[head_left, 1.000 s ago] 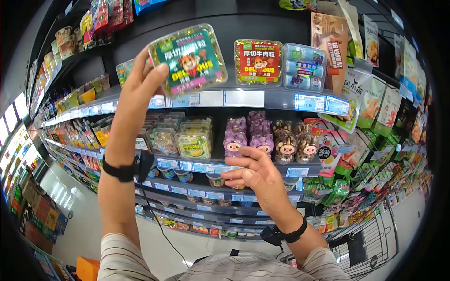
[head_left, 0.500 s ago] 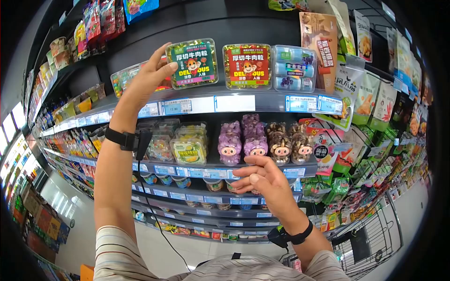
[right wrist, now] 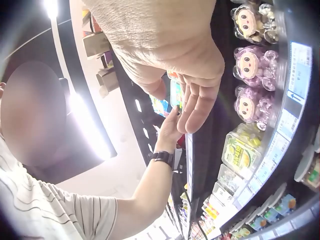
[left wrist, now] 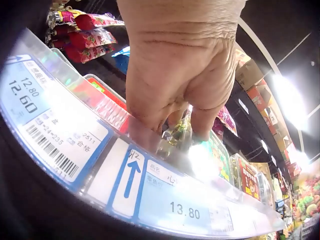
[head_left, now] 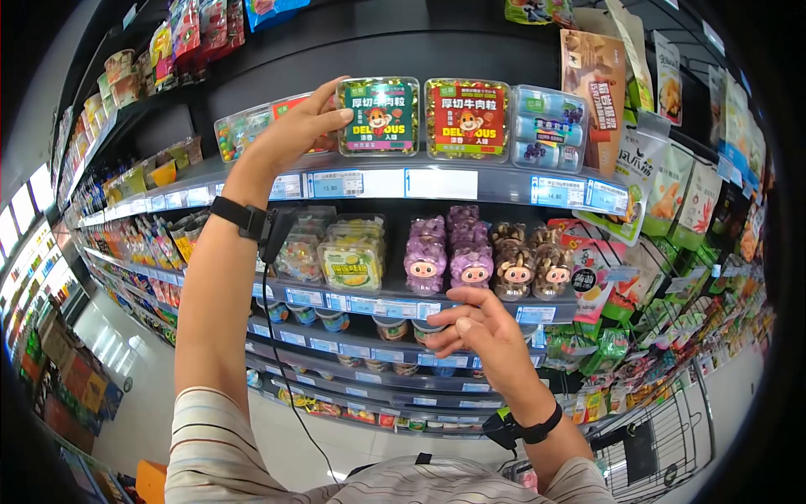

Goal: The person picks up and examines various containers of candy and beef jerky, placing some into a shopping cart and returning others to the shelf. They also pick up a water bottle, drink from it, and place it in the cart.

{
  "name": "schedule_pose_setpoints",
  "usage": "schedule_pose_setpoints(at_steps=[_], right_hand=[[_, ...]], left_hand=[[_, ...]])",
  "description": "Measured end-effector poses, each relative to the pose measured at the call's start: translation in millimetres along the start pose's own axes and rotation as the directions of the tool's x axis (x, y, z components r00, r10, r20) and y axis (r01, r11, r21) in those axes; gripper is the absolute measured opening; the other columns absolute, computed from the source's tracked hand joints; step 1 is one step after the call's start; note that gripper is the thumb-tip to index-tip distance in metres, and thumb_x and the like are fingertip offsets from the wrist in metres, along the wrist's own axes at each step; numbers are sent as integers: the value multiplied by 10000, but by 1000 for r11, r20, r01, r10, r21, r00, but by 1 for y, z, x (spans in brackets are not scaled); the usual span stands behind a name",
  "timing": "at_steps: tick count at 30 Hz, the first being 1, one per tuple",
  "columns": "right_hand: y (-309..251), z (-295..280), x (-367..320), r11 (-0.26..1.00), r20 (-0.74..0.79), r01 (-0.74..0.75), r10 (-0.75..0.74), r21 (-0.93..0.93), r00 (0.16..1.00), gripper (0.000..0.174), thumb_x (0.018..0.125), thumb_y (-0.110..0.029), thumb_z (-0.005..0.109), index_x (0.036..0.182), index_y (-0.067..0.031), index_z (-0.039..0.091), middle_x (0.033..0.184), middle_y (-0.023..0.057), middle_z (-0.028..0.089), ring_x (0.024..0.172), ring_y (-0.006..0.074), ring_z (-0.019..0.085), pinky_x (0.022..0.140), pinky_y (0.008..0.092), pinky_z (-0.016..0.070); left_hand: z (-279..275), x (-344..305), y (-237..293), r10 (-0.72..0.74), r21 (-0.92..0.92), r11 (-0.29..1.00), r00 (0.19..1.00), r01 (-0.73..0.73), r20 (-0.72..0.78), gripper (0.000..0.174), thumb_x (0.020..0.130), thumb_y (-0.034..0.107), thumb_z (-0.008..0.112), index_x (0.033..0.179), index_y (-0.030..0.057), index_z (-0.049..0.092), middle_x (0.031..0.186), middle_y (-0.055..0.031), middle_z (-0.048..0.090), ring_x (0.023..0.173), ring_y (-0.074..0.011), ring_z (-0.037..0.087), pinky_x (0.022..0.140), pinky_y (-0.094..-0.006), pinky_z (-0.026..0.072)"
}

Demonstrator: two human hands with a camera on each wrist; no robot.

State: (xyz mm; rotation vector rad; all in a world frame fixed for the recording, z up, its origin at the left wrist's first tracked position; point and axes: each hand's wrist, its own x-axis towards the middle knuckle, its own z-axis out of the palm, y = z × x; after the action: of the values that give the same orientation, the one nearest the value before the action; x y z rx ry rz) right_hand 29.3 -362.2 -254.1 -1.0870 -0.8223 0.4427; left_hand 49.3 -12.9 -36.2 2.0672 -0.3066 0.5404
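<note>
My left hand [head_left: 295, 133] grips the left side of a clear plastic box with a green label [head_left: 379, 119], thumb on the front and fingers behind its edge. The box stands upright on the upper shelf, close beside a similar red-labelled box [head_left: 468, 120]. In the left wrist view, the hand [left wrist: 175, 75] hides much of the green-labelled box [left wrist: 217, 156]. Lower down, my right hand [head_left: 487, 332] hovers in front of the shelf edge with relaxed fingers and nothing in them. Purple character-shaped containers [head_left: 426, 259] stand just beyond it.
A box of blue-wrapped rolls [head_left: 547, 130] stands right of the red-labelled box. Price tags [head_left: 334, 183] line the shelf edge. Brown character-shaped containers [head_left: 514, 273] and a yellow-labelled box [head_left: 351, 265] sit one shelf lower. A wire cart [head_left: 663, 437] is at lower right.
The green-labelled box, earlier raised and tilted in my left hand, came down upright on the shelf and has shifted slightly right toward the red-labelled one. My right hand stays empty.
</note>
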Motion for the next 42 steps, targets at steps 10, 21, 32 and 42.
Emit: schedule_pose_setpoints(at_steps=[10, 21, 32, 42], right_hand=[[-1, 5, 4, 999, 5, -31, 31, -22, 1000, 451, 1050, -188, 542, 1423, 32, 415, 1192, 209, 676, 970, 263, 730, 801, 358, 606], [7, 15, 24, 998, -49, -7, 4, -68, 999, 420, 1046, -165, 521, 1400, 43, 429, 1184, 220, 673, 949, 261, 733, 788, 349, 606], [21, 46, 40, 994, -73, -14, 6, -106, 997, 427, 1046, -210, 550, 1383, 32, 445, 1157, 196, 688, 912, 259, 746, 761, 335, 614], [23, 84, 57, 994, -90, -53, 45, -97, 995, 432, 1043, -179, 551, 1411, 24, 451, 1175, 190, 678, 941, 234, 731, 783, 325, 599]], left_hand=[[7, -8, 3, 56, -37, 998, 998, -56, 4, 685, 1021, 287, 650, 1599, 99, 334, 1418, -124, 565, 1248, -208, 589, 1039, -370, 508], [-102, 13, 0, 303, 736, 666, 946, -120, -120, 505, 1031, 291, 577, 1456, 22, 531, 1449, -163, 596, 1353, -277, 553, 1133, -361, 414], [-110, 11, -17, 223, 816, 570, 974, -99, -38, 395, 958, 223, 640, 1285, 4, 612, 1267, -205, 685, 1218, -346, 634, 1053, -401, 475], [-129, 7, -17, 264, 778, 595, 963, -202, 48, 633, 860, 387, 802, 1323, 20, 574, 1286, -212, 631, 1217, -357, 617, 1018, -408, 496]])
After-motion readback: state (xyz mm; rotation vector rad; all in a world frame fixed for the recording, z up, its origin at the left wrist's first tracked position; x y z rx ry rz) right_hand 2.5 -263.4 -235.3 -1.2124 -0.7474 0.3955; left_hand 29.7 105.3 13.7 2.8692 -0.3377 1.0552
